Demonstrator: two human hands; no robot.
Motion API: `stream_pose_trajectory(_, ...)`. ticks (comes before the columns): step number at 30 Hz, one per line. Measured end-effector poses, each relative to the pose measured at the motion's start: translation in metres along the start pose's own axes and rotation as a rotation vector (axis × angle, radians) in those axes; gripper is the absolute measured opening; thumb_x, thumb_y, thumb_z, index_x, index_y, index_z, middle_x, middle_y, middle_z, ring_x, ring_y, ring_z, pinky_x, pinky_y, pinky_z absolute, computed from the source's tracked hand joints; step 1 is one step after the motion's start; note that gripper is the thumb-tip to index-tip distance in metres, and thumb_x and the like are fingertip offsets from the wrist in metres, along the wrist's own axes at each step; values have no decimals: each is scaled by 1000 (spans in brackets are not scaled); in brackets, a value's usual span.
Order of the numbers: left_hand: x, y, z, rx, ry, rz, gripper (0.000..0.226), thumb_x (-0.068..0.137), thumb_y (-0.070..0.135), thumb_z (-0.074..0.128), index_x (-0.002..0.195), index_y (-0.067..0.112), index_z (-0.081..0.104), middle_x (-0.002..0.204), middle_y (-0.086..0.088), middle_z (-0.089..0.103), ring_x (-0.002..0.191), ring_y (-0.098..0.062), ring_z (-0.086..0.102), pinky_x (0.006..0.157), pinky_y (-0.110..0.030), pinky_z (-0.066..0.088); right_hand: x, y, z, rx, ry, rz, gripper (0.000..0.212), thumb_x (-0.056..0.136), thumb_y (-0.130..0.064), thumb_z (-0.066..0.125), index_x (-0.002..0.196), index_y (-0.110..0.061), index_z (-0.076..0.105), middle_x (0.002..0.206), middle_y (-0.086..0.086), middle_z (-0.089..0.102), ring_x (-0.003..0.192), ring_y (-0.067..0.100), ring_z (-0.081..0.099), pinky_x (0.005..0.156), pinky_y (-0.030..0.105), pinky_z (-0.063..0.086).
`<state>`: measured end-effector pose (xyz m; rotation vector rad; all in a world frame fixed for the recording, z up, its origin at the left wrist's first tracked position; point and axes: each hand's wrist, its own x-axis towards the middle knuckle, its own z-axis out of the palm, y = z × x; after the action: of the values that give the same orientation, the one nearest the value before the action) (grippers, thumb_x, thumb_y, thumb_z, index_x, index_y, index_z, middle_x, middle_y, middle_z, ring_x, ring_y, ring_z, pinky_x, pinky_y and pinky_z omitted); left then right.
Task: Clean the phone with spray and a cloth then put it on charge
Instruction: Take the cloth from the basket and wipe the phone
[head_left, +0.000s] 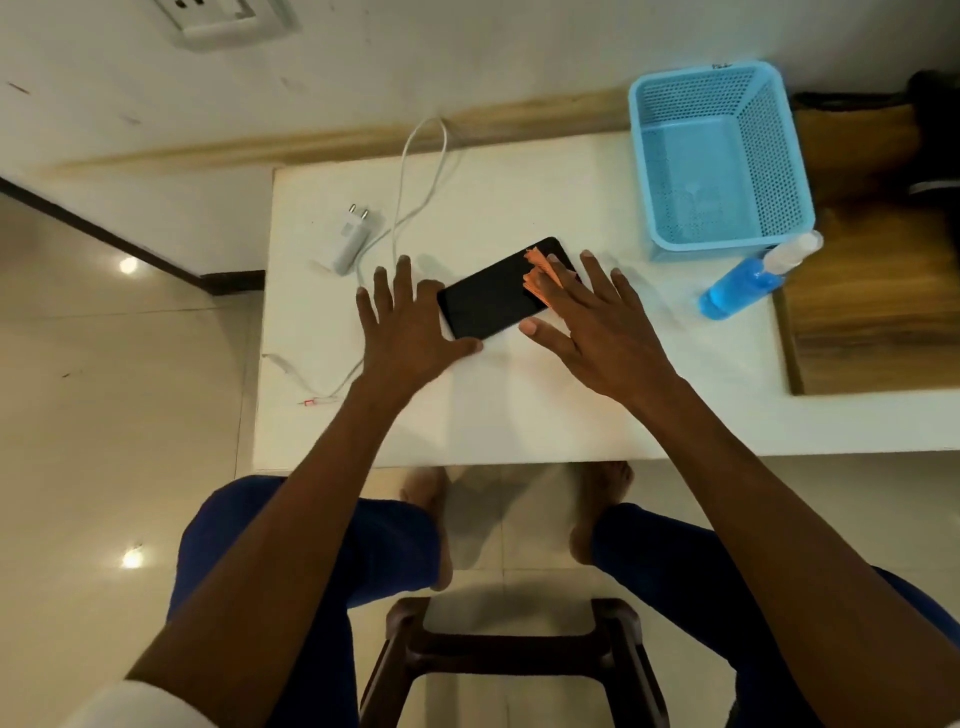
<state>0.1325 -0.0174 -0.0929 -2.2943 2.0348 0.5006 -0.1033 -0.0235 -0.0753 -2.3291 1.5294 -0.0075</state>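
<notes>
A slim, slippery black glass phone (496, 291), best gripped by its long edges, is steadied mid-table by the flat-fingered left hand (410, 322) while a soft orange cloth (543, 275) is pressed on by the open-fingered right hand (597, 322).

On the white desk (519, 410): one black phone (493, 296), one orange cloth (543, 275), one spray bottle (748, 286) of blue liquid, one blue mesh basket (722, 161), one white charger plug (350, 236) and one white cable (415, 171). Two hands, the left hand (410, 322) and right hand (597, 322), reach in; one wall socket (223, 21) sits above.
</notes>
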Motion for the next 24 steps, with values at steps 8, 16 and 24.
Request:
stream_pose_trajectory(8, -8, 3, 7, 67, 58, 9, 96, 69, 78, 64, 137, 14, 41, 165, -14, 4, 151, -39, -3, 118, -57, -2, 12, -7, 13, -69, -5, -12, 81, 91, -75, 2, 158, -31, 16, 167, -6, 9, 154, 29, 4, 122, 55, 13)
stream_pose_trajectory(16, -9, 0, 11, -42, 77, 23, 89, 73, 75, 63, 137, 17, 43, 164, -13, 8, 151, -38, 1, 120, -55, 2, 37, -21, 33, -132, 13, -84, 76, 95, -73, 10, 158, -30, 16, 167, -9, 9, 154, 32, 5, 120, 61, 11)
stream_pose_trajectory(24, -5, -2, 10, -76, 43, 11, 88, 71, 72, 69, 135, 17, 43, 165, -10, 6, 151, -37, -3, 120, -56, 0, 51, -17, 31, -156, 55, -44, 76, 96, -73, 5, 157, -30, 20, 166, -10, 15, 153, 34, 10, 119, 63, 10)
